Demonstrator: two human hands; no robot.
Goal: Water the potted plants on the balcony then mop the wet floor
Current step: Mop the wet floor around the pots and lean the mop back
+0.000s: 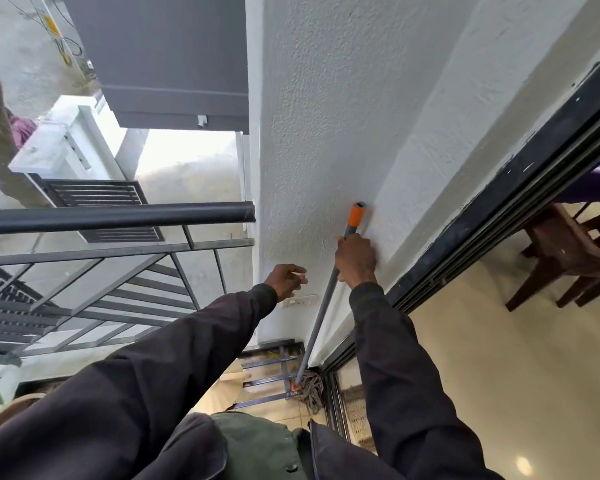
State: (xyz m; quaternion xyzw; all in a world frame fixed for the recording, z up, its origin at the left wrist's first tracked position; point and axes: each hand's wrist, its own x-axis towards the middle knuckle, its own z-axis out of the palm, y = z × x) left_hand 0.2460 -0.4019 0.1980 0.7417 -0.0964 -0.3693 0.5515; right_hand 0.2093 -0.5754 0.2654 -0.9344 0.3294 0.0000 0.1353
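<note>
the mop [323, 306] is gripped by the right hand [355, 259] against the wall [326, 133]; near the wall, the left hand [286, 280] is held slack, empty.

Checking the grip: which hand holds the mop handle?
The right hand, curled round the grey mop handle below its orange end; the left hand hangs free beside it, holding nothing.

There is one mop [321, 317]. Two hands are in view, the left hand [286, 280] and the right hand [355, 259]. There is one railing [118, 216], one wall socket [300, 301] and one blue metal rack [274, 375]. At least one wooden chair [565, 251] stands indoors; the overlapping legs prevent a surer count.
</note>
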